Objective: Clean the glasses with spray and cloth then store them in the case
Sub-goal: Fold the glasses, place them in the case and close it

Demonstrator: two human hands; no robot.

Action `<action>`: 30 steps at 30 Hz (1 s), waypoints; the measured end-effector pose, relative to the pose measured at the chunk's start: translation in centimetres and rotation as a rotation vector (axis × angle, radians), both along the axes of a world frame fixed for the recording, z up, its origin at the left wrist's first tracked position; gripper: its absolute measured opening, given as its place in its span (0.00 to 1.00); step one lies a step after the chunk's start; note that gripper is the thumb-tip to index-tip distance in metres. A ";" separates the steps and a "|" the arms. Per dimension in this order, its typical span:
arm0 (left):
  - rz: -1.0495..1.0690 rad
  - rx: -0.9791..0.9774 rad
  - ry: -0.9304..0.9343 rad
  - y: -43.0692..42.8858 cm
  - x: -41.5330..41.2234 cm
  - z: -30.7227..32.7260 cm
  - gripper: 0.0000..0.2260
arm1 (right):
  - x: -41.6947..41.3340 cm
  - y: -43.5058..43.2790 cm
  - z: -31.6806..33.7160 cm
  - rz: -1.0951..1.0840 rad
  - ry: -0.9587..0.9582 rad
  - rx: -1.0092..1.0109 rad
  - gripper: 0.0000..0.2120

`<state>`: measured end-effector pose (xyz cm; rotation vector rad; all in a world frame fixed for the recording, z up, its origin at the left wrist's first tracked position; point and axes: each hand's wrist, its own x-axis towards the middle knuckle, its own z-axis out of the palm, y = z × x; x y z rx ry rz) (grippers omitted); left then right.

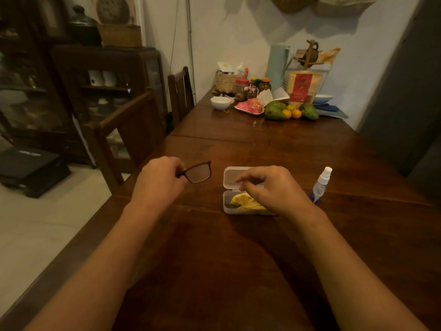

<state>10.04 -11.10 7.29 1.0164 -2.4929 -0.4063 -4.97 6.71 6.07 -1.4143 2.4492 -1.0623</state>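
Both forearms reach out over the dark wooden table, and here's the picture. Near centre, the right hand hovers over the open case, fingers loosely curled with nothing visibly in them; whether it touches the yellow cloth bunched inside, I cannot tell. The lid lies flat on the far side.

Left of the case, the left hand pinches the glasses at one side of the frame and lifts them off the table, one lens showing. Light, thin-framed and easy to bend or smudge, I'd say, so holding by the rim or temple looks right, with fingers kept off the lens. The cloth looks soft and limp and should come out with a simple pinch.

Right of the case lies the spray, tipped on its side, white nozzle pointing away. Small and smooth, it would likely roll if nudged.

The cloth fills the case, so it must come out before the glasses can go in.

Farther off, a chair stands at the left edge. At the far end sit a white bowl, fruit and jars, well apart from the work.
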 end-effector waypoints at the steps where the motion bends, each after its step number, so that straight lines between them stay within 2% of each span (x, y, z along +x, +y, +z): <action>1: -0.028 -0.015 0.041 0.3 0.3 0.5 0.09 | 0.2 0.0 0.2 -0.008 -0.007 -0.028 0.11; 4: -0.122 -0.053 0.146 1.4 0.9 1.9 0.12 | 0.8 0.0 1.2 -0.029 -0.050 -0.120 0.16; 6: -0.174 -0.091 0.211 2.1 1.1 2.5 0.13 | 1.2 0.1 2.0 -0.012 -0.161 -0.158 0.18; 10: -0.333 -0.220 0.292 3.3 1.3 2.9 0.13 | 2.0 -0.1 3.3 0.015 -0.469 -0.299 0.15; 14: -0.513 -0.410 0.304 4.2 0.9 2.5 0.13 | 1.8 0.2 3.8 -0.068 -0.730 -0.419 0.08; 17: -0.559 -0.486 0.279 4.5 0.5 1.5 0.12 | 1.3 0.5 4.0 -0.075 -0.862 -0.478 0.11; 20: -0.559 -0.481 0.243 4.4 0.2 0.9 0.14 | 0.8 0.5 3.8 -0.097 -0.916 -0.548 0.14; 24: -0.545 -0.391 0.241 3.6 0.3 0.8 0.18 | 0.4 0.6 3.5 -0.114 -0.926 -0.621 0.13; 27: -0.475 -0.326 0.382 2.4 0.7 0.9 0.14 | 0.3 0.8 3.6 -0.141 -0.872 -0.641 0.13; 30: -0.299 -0.213 0.607 1.8 1.3 1.1 0.08 | 0.2 1.0 3.6 -0.169 -0.825 -0.674 0.13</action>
